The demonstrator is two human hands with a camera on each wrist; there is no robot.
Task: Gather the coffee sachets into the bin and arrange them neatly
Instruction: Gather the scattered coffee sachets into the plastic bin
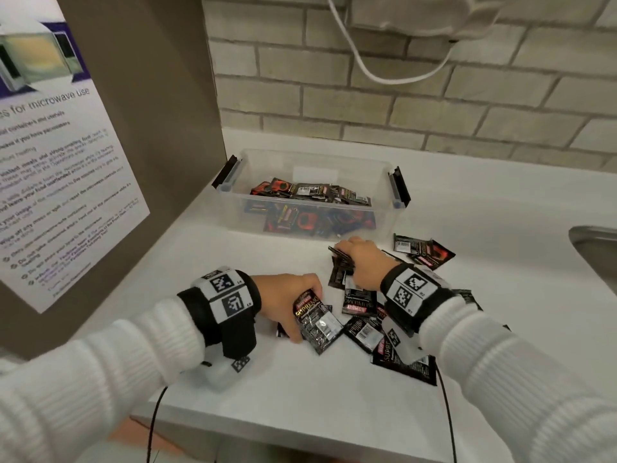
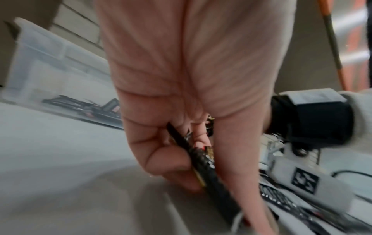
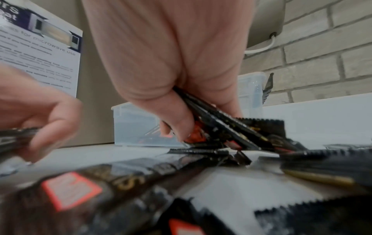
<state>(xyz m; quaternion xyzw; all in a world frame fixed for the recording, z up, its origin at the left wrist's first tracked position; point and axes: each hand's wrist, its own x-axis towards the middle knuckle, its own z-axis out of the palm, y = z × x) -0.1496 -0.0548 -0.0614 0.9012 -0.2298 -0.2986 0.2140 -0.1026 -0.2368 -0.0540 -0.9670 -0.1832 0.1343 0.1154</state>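
Observation:
A clear plastic bin (image 1: pixel 384 175) with black clip handles stands at the back of the white counter, with several black-and-red coffee sachets (image 1: pixel 310 192) lying inside. More sachets (image 1: pixel 362 329) lie scattered on the counter in front of it. My left hand (image 1: pixel 293 309) grips a small stack of sachets (image 1: pixel 315 320), pinched between thumb and fingers (image 2: pixel 167 160). My right hand (image 1: pixel 360 259) holds a bunch of sachets (image 3: pixel 217 125) just in front of the bin (image 3: pixel 132 125), over the loose pile.
A brown cabinet side with a microwave notice (image 1: pixel 60 168) walls off the left. The brick wall (image 1: pixel 434 105) runs behind, with a white cable (image 1: pixel 367 68) hanging. A steel sink edge (image 1: pixel 594 248) lies at the right. The counter's front edge (image 1: pixel 300 432) is near me.

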